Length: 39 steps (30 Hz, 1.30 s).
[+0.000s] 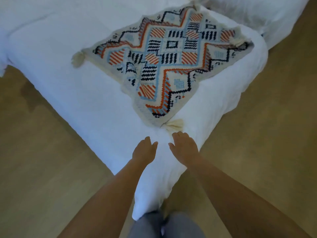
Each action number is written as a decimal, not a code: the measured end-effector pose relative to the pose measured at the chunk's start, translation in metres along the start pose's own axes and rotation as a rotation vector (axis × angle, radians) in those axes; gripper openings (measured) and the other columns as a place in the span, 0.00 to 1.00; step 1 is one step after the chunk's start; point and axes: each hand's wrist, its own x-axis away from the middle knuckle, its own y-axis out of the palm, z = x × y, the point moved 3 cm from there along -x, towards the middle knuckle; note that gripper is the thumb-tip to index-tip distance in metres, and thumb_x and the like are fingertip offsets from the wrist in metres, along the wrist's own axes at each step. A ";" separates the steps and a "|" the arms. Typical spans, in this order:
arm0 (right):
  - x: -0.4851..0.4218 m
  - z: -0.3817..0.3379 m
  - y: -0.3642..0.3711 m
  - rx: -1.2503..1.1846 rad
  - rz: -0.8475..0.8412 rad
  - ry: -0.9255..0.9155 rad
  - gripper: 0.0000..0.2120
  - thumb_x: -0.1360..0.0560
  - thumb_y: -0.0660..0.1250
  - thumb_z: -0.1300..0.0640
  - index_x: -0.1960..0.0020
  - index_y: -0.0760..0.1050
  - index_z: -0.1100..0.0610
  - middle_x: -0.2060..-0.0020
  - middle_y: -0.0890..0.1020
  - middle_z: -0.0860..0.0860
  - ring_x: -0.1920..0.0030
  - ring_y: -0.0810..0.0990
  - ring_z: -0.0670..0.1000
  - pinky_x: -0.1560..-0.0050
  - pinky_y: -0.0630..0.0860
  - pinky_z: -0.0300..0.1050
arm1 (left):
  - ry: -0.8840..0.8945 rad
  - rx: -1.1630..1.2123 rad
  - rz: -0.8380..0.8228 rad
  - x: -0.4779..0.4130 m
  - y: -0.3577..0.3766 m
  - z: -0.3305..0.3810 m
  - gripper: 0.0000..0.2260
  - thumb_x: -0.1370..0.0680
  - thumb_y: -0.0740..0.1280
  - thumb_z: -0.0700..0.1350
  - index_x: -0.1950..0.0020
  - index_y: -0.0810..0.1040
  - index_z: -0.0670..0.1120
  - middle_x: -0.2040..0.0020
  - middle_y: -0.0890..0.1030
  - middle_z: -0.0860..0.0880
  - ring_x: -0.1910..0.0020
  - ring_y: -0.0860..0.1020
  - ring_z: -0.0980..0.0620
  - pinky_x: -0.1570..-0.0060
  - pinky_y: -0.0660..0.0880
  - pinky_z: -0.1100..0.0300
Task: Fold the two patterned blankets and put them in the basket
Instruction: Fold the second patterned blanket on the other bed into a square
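One patterned blanket (164, 60) lies spread flat on the bed, a diamond shape with orange, blue and black geometric motifs and cream tassels at its corners. Its nearest tassel (175, 125) points toward me. My left hand (145, 150) hovers over the white bedding just short of that corner, fingers apart, holding nothing. My right hand (184, 146) is beside it, its fingertips just below the tassel, also holding nothing. I see only this one blanket. No basket is in view.
The white bed (85, 93) fills the upper half, its near corner pointing at my legs. Rumpled white bedding (253, 16) lies at the top right. Tan floor (42, 169) runs along both sides of the bed.
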 end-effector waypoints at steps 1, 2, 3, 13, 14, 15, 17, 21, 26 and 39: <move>-0.014 0.003 0.005 -0.033 0.003 -0.009 0.18 0.21 0.56 0.51 0.35 0.66 0.60 0.41 0.74 0.55 0.42 0.72 0.55 0.45 0.70 0.48 | -0.035 0.035 0.001 -0.012 0.004 0.000 0.23 0.18 0.51 0.52 0.30 0.62 0.39 0.32 0.71 0.40 0.34 0.69 0.43 0.38 0.66 0.53; -0.028 0.006 0.009 -0.071 0.018 -0.014 0.20 0.21 0.57 0.52 0.32 0.63 0.60 0.38 0.73 0.56 0.39 0.71 0.56 0.43 0.70 0.49 | -0.070 0.080 0.011 -0.026 0.006 0.000 0.22 0.18 0.51 0.52 0.29 0.62 0.38 0.32 0.70 0.40 0.33 0.69 0.43 0.37 0.65 0.54; -0.042 0.010 0.013 -0.111 0.040 -0.014 0.23 0.21 0.58 0.53 0.29 0.60 0.60 0.35 0.71 0.56 0.37 0.69 0.57 0.40 0.69 0.50 | -0.100 0.122 0.025 -0.039 0.008 0.000 0.22 0.18 0.51 0.50 0.29 0.61 0.38 0.31 0.69 0.40 0.32 0.67 0.43 0.36 0.64 0.55; -0.144 0.020 0.079 -0.024 0.003 -0.263 0.25 0.25 0.59 0.64 0.29 0.62 0.57 0.34 0.71 0.55 0.35 0.69 0.57 0.42 0.69 0.51 | -0.415 1.067 0.232 -0.133 0.033 0.006 0.14 0.22 0.60 0.39 0.37 0.67 0.39 0.43 0.76 0.42 0.48 0.74 0.45 0.52 0.70 0.57; -0.149 0.021 0.082 -0.007 0.016 -0.268 0.24 0.25 0.60 0.63 0.29 0.62 0.57 0.34 0.71 0.56 0.35 0.69 0.57 0.43 0.68 0.51 | -0.423 1.089 0.227 -0.137 0.033 0.007 0.12 0.22 0.61 0.40 0.40 0.71 0.39 0.47 0.77 0.42 0.50 0.75 0.43 0.54 0.71 0.58; -0.154 0.021 0.083 -0.002 0.030 -0.268 0.22 0.25 0.60 0.63 0.31 0.65 0.57 0.37 0.73 0.57 0.37 0.70 0.58 0.44 0.68 0.51 | -0.416 1.086 0.222 -0.139 0.032 0.007 0.08 0.22 0.63 0.41 0.45 0.74 0.39 0.52 0.78 0.42 0.52 0.76 0.42 0.57 0.71 0.59; -0.161 0.019 0.080 -0.030 0.068 -0.283 0.15 0.25 0.61 0.63 0.39 0.72 0.59 0.43 0.76 0.58 0.42 0.74 0.59 0.47 0.69 0.52 | -0.401 1.101 0.227 -0.140 0.028 0.008 0.05 0.24 0.66 0.43 0.58 0.75 0.42 0.61 0.76 0.44 0.58 0.73 0.46 0.61 0.71 0.60; -0.157 0.010 0.058 -0.177 0.203 -0.379 0.02 0.29 0.67 0.64 0.60 0.76 0.63 0.63 0.80 0.59 0.61 0.79 0.59 0.62 0.73 0.51 | -0.385 1.106 0.355 -0.132 0.012 0.004 0.07 0.28 0.66 0.40 0.63 0.69 0.42 0.63 0.72 0.44 0.63 0.70 0.49 0.63 0.70 0.55; -0.134 -0.002 0.037 -0.246 0.288 -0.470 0.09 0.31 0.59 0.59 0.68 0.73 0.61 0.72 0.77 0.56 0.71 0.76 0.56 0.72 0.71 0.44 | -0.292 0.772 0.524 -0.106 0.001 0.001 0.11 0.27 0.64 0.41 0.67 0.65 0.44 0.67 0.72 0.45 0.66 0.73 0.46 0.64 0.77 0.46; -0.119 -0.008 0.102 -0.020 -0.221 -0.427 0.14 0.25 0.57 0.63 0.40 0.70 0.60 0.41 0.75 0.55 0.40 0.71 0.56 0.44 0.68 0.49 | -0.458 0.479 0.289 -0.095 0.054 -0.058 0.06 0.23 0.63 0.48 0.55 0.70 0.47 0.62 0.73 0.54 0.59 0.72 0.53 0.64 0.64 0.63</move>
